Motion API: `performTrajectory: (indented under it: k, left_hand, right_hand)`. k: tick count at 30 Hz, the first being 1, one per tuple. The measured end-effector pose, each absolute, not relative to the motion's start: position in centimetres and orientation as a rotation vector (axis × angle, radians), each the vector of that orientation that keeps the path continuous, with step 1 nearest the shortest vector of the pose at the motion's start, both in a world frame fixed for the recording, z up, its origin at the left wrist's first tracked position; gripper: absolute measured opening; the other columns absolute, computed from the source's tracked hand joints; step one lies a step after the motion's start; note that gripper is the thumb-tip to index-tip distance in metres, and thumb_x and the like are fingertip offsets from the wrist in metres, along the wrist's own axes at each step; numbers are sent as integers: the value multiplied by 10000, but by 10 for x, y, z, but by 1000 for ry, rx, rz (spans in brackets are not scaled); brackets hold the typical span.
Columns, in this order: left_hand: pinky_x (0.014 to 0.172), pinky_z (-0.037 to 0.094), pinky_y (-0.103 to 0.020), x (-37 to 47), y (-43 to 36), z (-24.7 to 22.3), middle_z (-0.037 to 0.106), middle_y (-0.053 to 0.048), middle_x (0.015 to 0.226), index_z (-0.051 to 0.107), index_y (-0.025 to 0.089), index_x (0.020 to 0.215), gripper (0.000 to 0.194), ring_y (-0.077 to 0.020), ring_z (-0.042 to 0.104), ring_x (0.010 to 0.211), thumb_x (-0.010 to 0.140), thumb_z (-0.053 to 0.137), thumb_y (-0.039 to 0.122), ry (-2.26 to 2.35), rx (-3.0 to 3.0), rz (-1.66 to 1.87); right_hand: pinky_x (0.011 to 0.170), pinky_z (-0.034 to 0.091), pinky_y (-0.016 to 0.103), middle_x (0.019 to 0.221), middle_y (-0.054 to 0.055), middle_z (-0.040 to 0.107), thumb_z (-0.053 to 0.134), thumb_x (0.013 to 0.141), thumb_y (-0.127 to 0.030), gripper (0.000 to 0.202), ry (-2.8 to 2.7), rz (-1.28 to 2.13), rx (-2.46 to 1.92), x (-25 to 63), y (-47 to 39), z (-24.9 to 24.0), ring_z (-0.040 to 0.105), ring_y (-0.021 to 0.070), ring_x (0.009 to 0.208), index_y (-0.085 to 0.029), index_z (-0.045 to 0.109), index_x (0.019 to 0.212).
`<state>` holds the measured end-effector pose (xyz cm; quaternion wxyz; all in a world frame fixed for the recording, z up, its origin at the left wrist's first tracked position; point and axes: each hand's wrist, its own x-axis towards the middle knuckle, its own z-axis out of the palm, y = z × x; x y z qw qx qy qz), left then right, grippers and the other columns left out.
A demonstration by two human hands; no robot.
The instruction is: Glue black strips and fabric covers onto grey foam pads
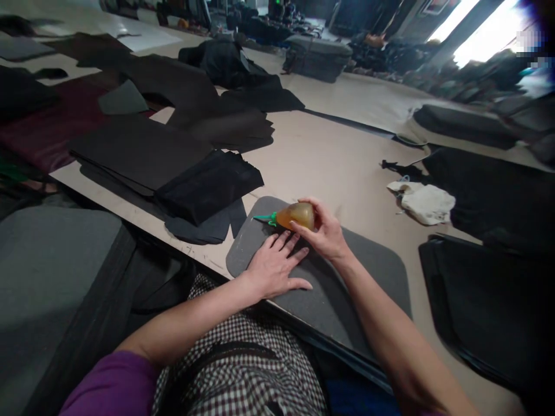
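Note:
A dark grey padded panel [381, 260] with rounded corners lies at the table's front edge. My left hand [275, 266] rests flat on it, fingers spread, holding nothing. Just above and to the right, my right hand [325, 231] grips a squeeze bottle [297, 216] of amber liquid, thumb on one side and fingers on the other. The bottle lies nearly sideways, its green nozzle [265, 218] pointing left over the panel's left end. Whether the tip touches the panel I cannot tell.
Black fabric pieces [208, 188] and dark stacked sheets [139, 150] lie to the left. On the right are a white cloth [427, 202], black fabric [489, 190] and a stack of black panels [481, 306]. A grey stack [316, 58] stands farther back.

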<state>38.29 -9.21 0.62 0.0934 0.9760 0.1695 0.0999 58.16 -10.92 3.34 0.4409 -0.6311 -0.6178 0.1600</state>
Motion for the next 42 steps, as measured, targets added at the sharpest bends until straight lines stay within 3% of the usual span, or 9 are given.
performTrajectory:
  k: [4,9,13,25,42]
  left_hand:
    - [1262,269,-487,382,-86,8,352,-116,1706,425,211,1611,896,-312,281,1585,973,223,807,471,2918,259]
    - [1265,155,-667,382,-88,7,238,-124,1747,462,291,1591,872,-371,166,1620,942,276,843,566,2906,295]
    - [1233,149,-733,383,-89,7,262,-149,1735,448,324,1601,889,-442,187,1600,915,299,869,617,2880,288]
    - [1230,148,-731,385,-88,3,289,-136,1728,436,356,1605,874,-446,192,1598,911,311,873,628,2926,233]
    - [1242,162,-677,390,-91,6,254,-98,1746,372,386,1633,821,-411,172,1613,948,280,829,710,3065,59]
  right_hand:
    - [1111,490,493,1337,98,638,729,885,-593,600,-1561,240,-1584,584,-105,35,615,310,1235,-264,561,1358]
    - [1074,507,489,1311,114,635,691,910,-598,577,-1570,97,-1587,587,-97,34,616,310,1212,-255,548,1353]
    - [1052,517,487,1277,117,640,677,923,-587,562,-1566,3,-1605,591,-96,32,623,307,1182,-248,542,1350]
    - [1049,509,494,1289,109,649,672,917,-565,540,-1506,-53,-1730,625,-151,45,623,319,1192,-261,553,1347]
    - [1018,522,525,1249,125,664,711,851,-618,586,-1207,-263,-2048,719,-313,60,646,347,1145,-236,599,1281]
